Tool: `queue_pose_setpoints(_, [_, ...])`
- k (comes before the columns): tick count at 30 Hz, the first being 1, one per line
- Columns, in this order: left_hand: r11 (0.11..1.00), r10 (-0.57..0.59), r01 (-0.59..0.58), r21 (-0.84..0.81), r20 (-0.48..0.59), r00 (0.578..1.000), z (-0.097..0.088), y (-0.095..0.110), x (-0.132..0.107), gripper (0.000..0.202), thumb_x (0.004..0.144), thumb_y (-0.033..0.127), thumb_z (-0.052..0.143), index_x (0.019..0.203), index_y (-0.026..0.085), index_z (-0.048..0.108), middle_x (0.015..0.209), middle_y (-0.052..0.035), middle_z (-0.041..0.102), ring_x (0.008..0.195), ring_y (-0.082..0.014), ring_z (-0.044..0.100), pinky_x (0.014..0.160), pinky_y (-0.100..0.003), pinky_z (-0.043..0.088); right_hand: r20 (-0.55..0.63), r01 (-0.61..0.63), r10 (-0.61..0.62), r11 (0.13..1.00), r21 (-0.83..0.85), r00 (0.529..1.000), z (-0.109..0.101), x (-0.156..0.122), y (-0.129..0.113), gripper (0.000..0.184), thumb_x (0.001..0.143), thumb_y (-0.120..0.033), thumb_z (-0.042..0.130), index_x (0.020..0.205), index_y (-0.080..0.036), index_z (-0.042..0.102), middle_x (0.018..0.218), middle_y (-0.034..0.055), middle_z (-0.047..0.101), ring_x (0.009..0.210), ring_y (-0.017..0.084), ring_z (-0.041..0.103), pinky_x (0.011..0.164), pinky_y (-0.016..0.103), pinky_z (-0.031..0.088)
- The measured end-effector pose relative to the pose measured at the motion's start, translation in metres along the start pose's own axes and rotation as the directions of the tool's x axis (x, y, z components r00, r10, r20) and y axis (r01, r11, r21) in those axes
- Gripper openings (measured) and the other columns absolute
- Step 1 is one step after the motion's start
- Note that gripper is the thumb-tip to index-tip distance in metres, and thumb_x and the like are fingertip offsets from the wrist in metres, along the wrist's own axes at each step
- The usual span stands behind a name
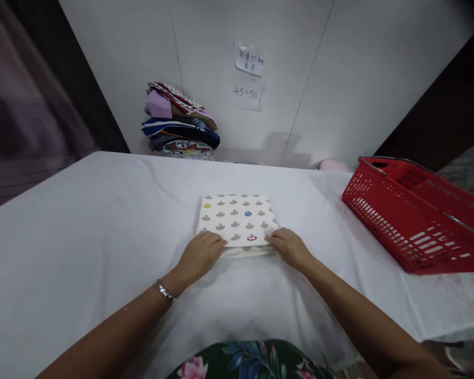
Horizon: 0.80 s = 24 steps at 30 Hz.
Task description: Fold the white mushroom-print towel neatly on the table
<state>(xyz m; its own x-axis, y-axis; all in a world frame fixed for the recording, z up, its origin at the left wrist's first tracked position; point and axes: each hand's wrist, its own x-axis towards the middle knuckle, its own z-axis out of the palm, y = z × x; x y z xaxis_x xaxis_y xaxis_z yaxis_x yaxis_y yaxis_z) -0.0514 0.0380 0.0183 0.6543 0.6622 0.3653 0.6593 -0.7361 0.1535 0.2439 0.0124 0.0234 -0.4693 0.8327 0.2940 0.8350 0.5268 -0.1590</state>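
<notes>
- Cloth [237, 218]: folded into a thick, flat block, lying on the table [122, 252] in front of the person, midway between the two hands; white, with rows of grey mushroom shapes, plus a yellow, a blue and a red one; a lower layer peeks out along the near edge.
- Left hand [203, 252]: at the near left corner, fingers bent and close together, pinching the cloth there; the thumb is mostly hidden, so how firm the hold is I cannot tell; a silvery bracelet [164, 290] circles the wrist.
- Right hand [291, 246]: at the near right corner, pinching the edge between thumb and fingertips; the underside of the hold is out of sight.
- Table: covered in a white sheet with soft creases; its far edge runs near the wall [339, 95].
- Basket [418, 216]: red, slotted, with metal handles; on the table to the right, well apart from the cloth.
- Pile [179, 123]: folded fabrics in mixed colours, beyond the far edge, left of centre, against the wall.
- Notes: two papers on the wall, the upper [249, 60] with handwritten characters, the lower [248, 95] reading "45-50".
- Garment [253, 363]: dark green with flowers, on the person, at the bottom.
</notes>
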Motion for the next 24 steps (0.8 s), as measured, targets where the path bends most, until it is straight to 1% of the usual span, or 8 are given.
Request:
queue_pose_setpoints(3, [0.999,0.012,-0.012,-0.03,0.014,1.0,0.004,0.0,-0.005,0.027,0.091,0.026,0.035,0.094,0.019,0.061,0.09,-0.0056,0.061,0.084,-0.017,0.051,0.077,-0.033,0.04,0.048,0.046,-0.047,0.999,0.017,0.998,0.001,-0.004,-0.002,0.025,0.089,-0.02,0.042,0.103,-0.023,0.062,0.093,0.0074,0.061,0.085,0.02,0.053,0.075,0.032,0.042])
queue_pose_setpoints(5, [0.998,0.004,-0.003,-0.067,0.014,1.0,0.004,0.0,-0.007,0.025,0.091,0.031,0.038,0.095,0.019,0.061,0.092,-0.0055,0.06,0.085,-0.0171,0.051,0.078,-0.033,0.04,0.06,0.08,-0.082,0.996,0.041,0.995,0.0,-0.005,-0.003,0.023,0.088,-0.024,0.045,0.105,-0.021,0.06,0.095,0.0085,0.06,0.086,0.02,0.052,0.076,0.033,0.041])
queue_pose_setpoints(7, [0.995,-0.006,0.008,-0.095,0.018,1.0,0.003,0.001,-0.007,0.025,0.088,0.037,0.043,0.096,0.019,0.06,0.094,-0.0057,0.06,0.087,-0.018,0.051,0.079,-0.033,0.04,0.064,0.1,-0.103,0.994,0.053,0.993,-0.001,-0.005,-0.002,0.023,0.087,-0.027,0.047,0.107,-0.021,0.058,0.097,0.0091,0.059,0.088,0.021,0.051,0.076,0.034,0.041])
queue_pose_setpoints(10, [0.995,-0.043,0.046,-0.089,0.037,0.998,0.0,0.003,-0.005,0.029,0.085,0.042,0.048,0.101,0.02,0.058,0.098,-0.006,0.059,0.09,-0.0195,0.051,0.079,-0.034,0.039,0.053,0.101,-0.104,0.993,0.057,0.993,-0.002,-0.005,0.0,0.023,0.088,-0.025,0.046,0.108,-0.022,0.057,0.098,0.0092,0.058,0.09,0.021,0.051,0.077,0.034,0.041])
queue_pose_setpoints(13, [0.995,-0.07,0.074,-0.063,0.057,0.996,-0.002,0.005,-0.004,0.029,0.083,0.039,0.051,0.104,0.02,0.057,0.099,-0.0059,0.058,0.092,-0.0203,0.05,0.08,-0.035,0.039,0.039,0.107,-0.11,0.992,0.067,0.993,0.001,-0.006,0.002,0.025,0.088,-0.025,0.047,0.11,-0.021,0.056,0.102,0.0094,0.058,0.093,0.021,0.051,0.078,0.035,0.041])
queue_pose_setpoints(16, [0.995,-0.076,0.08,-0.055,0.073,0.994,-0.006,0.005,-0.004,0.023,0.083,0.033,0.051,0.102,0.02,0.057,0.097,-0.0052,0.058,0.091,-0.0198,0.049,0.08,-0.034,0.038,0.007,0.099,-0.099,0.993,0.072,0.995,0.004,-0.006,0.005,0.025,0.089,-0.023,0.043,0.111,-0.021,0.056,0.102,0.0091,0.059,0.092,0.021,0.051,0.078,0.034,0.042])
queue_pose_setpoints(22, [0.998,-0.044,0.046,-0.032,0.074,0.996,-0.011,0.003,-0.01,0.027,0.081,0.023,0.05,0.107,0.02,0.055,0.102,-0.0054,0.057,0.097,-0.0201,0.048,0.083,-0.035,0.038,-0.035,0.132,-0.13,0.988,0.078,0.991,0.006,-0.008,0.006,0.026,0.089,-0.024,0.044,0.112,-0.021,0.055,0.102,0.0095,0.059,0.092,0.021,0.052,0.077,0.035,0.043])
queue_pose_setpoints(24, [0.999,-0.044,0.045,-0.008,0.072,0.996,-0.013,0.001,-0.01,0.027,0.081,0.021,0.049,0.107,0.02,0.055,0.102,-0.0055,0.057,0.096,-0.0201,0.049,0.082,-0.035,0.038,-0.041,0.131,-0.128,0.989,0.073,0.991,0.007,-0.008,0.007,0.026,0.089,-0.023,0.043,0.112,-0.02,0.055,0.101,0.0093,0.06,0.091,0.021,0.052,0.077,0.035,0.043])
